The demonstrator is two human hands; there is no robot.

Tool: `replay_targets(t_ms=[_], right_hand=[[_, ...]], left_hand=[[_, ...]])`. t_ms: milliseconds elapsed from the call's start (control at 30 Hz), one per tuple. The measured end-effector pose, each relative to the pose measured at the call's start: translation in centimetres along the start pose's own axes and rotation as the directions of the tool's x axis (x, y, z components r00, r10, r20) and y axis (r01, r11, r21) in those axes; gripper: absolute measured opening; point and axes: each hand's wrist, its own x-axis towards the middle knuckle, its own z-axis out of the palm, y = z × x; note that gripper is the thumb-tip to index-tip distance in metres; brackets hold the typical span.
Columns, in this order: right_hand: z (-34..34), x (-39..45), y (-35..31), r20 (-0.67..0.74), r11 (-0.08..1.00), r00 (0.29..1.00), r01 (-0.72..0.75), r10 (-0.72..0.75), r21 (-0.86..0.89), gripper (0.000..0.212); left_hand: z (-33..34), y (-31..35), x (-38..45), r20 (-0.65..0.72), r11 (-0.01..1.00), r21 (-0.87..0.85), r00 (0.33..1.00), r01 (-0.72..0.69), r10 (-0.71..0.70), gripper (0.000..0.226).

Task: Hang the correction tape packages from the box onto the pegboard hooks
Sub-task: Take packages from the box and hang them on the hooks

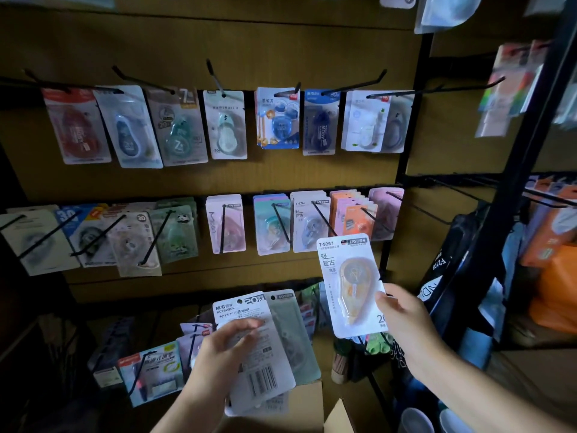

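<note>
Our right hand [402, 310] pinches one correction tape package [349, 285] by its lower right edge, thumb on the front, card upright. Our left hand [224, 348] has its grip curled round a fanned stack [265, 345] of at least two more, above the open box [312, 401].

The risk we see: held so low, the card's top can wobble, so its hang hole may miss the hook [321, 217] just above and left of that grip and knock the matching T-9267 packages [309, 223] askew. The loosely fanned stack could also slip back into the box.

Counting: one package in the right, two seen in the left, seven filled hooks on the upper row, about nine on the middle row.
</note>
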Motion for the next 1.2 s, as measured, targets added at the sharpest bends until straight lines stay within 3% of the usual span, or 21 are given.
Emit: replay_targets(t_ms=[267, 433, 700, 767, 833, 867, 933, 967, 1033, 1133, 1200], right_hand=[[3.9, 7.8, -1.3, -0.112, 0.979, 0.994, -0.021, -0.002, -0.203, 0.017], [7.2, 14.5, -1.8, -0.15, 0.979, 0.989, -0.028, -0.002, -0.199, 0.011], [9.5, 15.6, -1.4, -0.185, 0.993, 0.978, -0.105, 0.094, -0.052, 0.032], [9.5, 13.8, -0.4, -0.183, 0.986, 0.973, -0.154, 0.139, -0.069, 0.049], [10.0, 11.1, 0.6, -0.096, 0.975, 0.974, -0.213, 0.205, -0.071, 0.054], [10.3, 9.6, 1.0, 0.0, 0.965, 0.966, -0.256, 0.257, -0.055, 0.053], [10.5, 6.8, 1.3, 0.292, 0.922, 0.881, -0.388, 0.372, -0.003, 0.067], [10.5, 5.3, 0.9, 0.422, 0.907, 0.821, -0.421, 0.385, -0.008, 0.064], [10.4, 3.1, 0.3, 0.572, 0.928, 0.759, -0.371, 0.312, -0.013, 0.038], [10.5, 1.3, -0.1, 0.556, 0.98, 0.813, -0.197, 0.171, -0.013, 0.009], [10.5, 0.8, -0.3, 0.495, 0.992, 0.862, -0.124, 0.113, -0.01, 0.014]], left_hand=[[1.0, 0.1, 1.6, 0.024, 0.993, -0.108, 0.999, 0.041, -0.038, 0.022], [0.0, 0.7, 2.5, 0.047, 0.983, -0.183, 0.999, 0.022, -0.014, 0.03], [-2.2, 1.4, 3.1, 0.046, 0.961, -0.272, 0.998, 0.047, -0.036, 0.027], [-2.4, 1.4, 3.1, 0.047, 0.957, -0.286, 0.998, 0.047, -0.035, 0.026], [-2.4, 1.3, 3.0, 0.055, 0.943, -0.329, 0.998, 0.05, -0.034, 0.022], [-2.4, 1.2, 2.9, 0.062, 0.936, -0.347, 0.998, 0.053, -0.034, 0.021], [-2.4, 0.8, 2.6, 0.078, 0.93, -0.364, 0.997, 0.05, -0.022, 0.017], [-2.4, 0.7, 2.3, 0.088, 0.929, -0.366, 0.996, 0.045, -0.014, 0.016], [-2.6, 0.4, 1.9, 0.097, 0.93, -0.365, 0.995, 0.034, 0.002, 0.019], [-3.0, 0.2, 1.1, 0.071, 0.931, -0.366, 0.997, 0.001, 0.026, 0.035], [-3.5, 0.4, 0.5, 0.042, 0.928, -0.371, 0.999, -0.01, 0.028, 0.036]])
